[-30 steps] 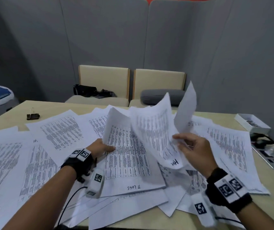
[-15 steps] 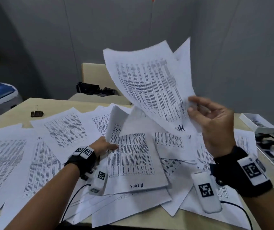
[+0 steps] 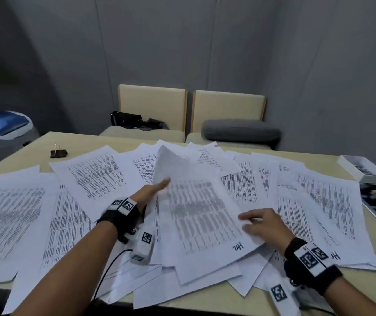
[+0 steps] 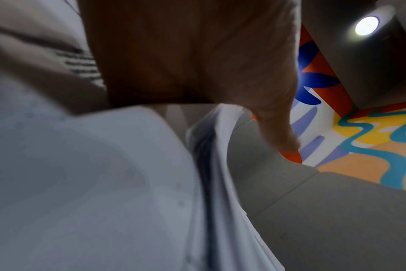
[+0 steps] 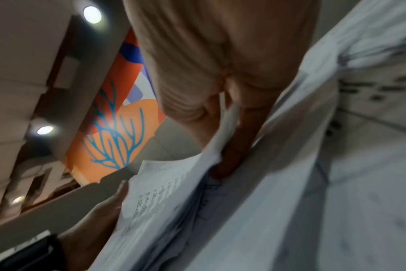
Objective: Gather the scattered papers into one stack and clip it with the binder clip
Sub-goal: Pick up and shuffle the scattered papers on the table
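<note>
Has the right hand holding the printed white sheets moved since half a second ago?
Yes: the right hand dropped from up by the beige chairs down to the white paper pile.

Beige table (image 3: 34, 156), scattered papers (image 3: 95, 176), binder clip (image 3: 58, 152)

Grey padded wall panels (image 3: 159, 42) back two beige cushioned chairs (image 3: 152, 103); a round ceiling light (image 4: 366, 25) glows near a colourful painted mural (image 4: 313, 78).
</note>
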A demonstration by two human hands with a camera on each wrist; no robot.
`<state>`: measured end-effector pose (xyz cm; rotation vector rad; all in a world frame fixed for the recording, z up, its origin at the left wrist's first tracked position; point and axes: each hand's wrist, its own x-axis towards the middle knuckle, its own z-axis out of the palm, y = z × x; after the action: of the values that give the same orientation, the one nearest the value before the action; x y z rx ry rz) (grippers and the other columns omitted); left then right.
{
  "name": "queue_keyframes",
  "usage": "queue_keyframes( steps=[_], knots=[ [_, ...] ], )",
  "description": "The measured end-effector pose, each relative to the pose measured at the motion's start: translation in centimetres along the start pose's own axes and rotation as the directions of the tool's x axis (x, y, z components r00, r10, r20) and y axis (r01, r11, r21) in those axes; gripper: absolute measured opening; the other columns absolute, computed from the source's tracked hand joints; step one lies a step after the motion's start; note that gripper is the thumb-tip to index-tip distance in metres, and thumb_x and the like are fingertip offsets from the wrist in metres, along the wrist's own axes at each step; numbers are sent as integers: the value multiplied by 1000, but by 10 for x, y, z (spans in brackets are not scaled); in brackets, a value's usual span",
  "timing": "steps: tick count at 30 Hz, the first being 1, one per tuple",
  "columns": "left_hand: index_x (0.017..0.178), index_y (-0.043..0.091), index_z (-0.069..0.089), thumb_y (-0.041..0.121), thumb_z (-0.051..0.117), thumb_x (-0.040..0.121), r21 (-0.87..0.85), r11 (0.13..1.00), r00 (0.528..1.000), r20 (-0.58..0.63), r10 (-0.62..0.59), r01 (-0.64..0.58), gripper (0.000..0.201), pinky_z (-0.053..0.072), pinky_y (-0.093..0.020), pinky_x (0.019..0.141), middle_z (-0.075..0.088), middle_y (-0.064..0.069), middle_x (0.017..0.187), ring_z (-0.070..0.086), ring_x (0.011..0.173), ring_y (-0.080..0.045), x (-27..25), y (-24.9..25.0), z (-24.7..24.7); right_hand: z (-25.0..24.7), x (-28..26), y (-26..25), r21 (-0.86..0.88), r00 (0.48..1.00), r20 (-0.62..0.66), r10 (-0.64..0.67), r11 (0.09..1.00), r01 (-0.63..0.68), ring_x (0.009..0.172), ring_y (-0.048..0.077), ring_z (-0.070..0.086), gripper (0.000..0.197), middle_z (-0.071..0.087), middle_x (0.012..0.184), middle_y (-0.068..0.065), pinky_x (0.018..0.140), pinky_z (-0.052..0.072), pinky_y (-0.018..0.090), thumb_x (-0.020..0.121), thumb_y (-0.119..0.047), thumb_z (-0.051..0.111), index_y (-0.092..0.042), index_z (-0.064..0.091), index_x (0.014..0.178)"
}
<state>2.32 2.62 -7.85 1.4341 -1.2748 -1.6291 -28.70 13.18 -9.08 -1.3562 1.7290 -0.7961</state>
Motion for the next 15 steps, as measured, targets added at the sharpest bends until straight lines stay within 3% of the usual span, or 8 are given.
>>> queue_keyframes(
  steps=[1, 2, 4, 7, 9, 11, 12, 15],
  knots=[
    [103, 23, 62, 47, 69, 83, 113, 993, 999, 13, 29, -30, 33, 55, -26, 69, 63, 0, 82, 69, 69, -13, 3, -2, -2, 0, 1, -2, -66, 997, 71, -21, 997, 26, 115, 14, 60, 26, 67, 121, -2, 106, 46, 37, 82, -8, 76, -26, 74, 101],
    [108, 18, 65, 40, 79, 75, 225, 972, 997, 24, 70, -74, 42, 56, -36, 83, 69, -2, 89, 70, 83, -20, 7, -2, -6, -1, 3, -5, -139, 990, 137, -43, 988, 63, 113, 12, 62, 27, 67, 121, -3, 105, 47, 37, 81, -15, 78, -31, 73, 102],
    [107, 7, 68, 17, 84, 72, 323, 936, 989, 4, 145, -139, 40, 55, -48, 91, 74, -7, 91, 70, 89, -28, 12, -4, -10, -1, 5, -11, -232, 975, 211, -64, 966, 113, 104, 10, 65, 33, 67, 116, -4, 97, 52, 35, 81, -26, 80, -34, 69, 111],
    [98, -3, 67, 2, 77, 77, 269, 920, 956, 7, 295, -286, 24, 60, -37, 68, 73, -4, 71, 69, 65, -20, -5, 16, -5, -11, 10, -29, -260, 990, 17, -141, 955, 140, 100, 13, 64, 59, 64, 118, -2, 87, 54, 29, 82, -32, 78, -28, 51, 134],
    [96, -3, 67, 2, 74, 79, 199, 880, 899, 21, 437, -432, 19, 58, -28, 62, 74, -5, 74, 71, 66, -16, -27, 41, -1, -24, 13, -49, -102, 967, -147, -209, 975, 195, 111, 17, 62, 79, 62, 128, 1, 96, 52, 36, 71, -45, 82, -24, 46, 139],
    [94, 5, 68, -1, 71, 80, 108, 822, 827, 6, 562, -560, 16, 58, -26, 67, 77, -6, 83, 73, 76, -17, -50, 67, 4, -36, 13, -73, 175, 942, -155, -296, 931, 321, 118, 20, 62, 96, 63, 132, 2, 101, 50, 44, 59, -54, 87, -20, 47, 139],
    [97, 7, 69, -3, 71, 79, 49, 786, 787, -3, 617, -617, 20, 60, -30, 72, 76, -10, 92, 73, 83, -21, -61, 80, 8, -38, 12, -86, 295, 924, -147, -353, 876, 382, 117, 21, 64, 91, 66, 129, 4, 101, 51, 45, 60, -48, 89, -16, 51, 136],
    [103, 8, 69, -5, 70, 80, -93, 683, 687, -6, 727, -724, 27, 58, -41, 85, 73, -14, 108, 71, 98, -30, -89, 110, 24, -36, -2, -131, 477, 846, -216, -488, 704, 527, 106, 21, 70, 46, 75, 111, 2, 90, 56, 35, 69, -14, 82, -10, 68, 113]
  ],
)
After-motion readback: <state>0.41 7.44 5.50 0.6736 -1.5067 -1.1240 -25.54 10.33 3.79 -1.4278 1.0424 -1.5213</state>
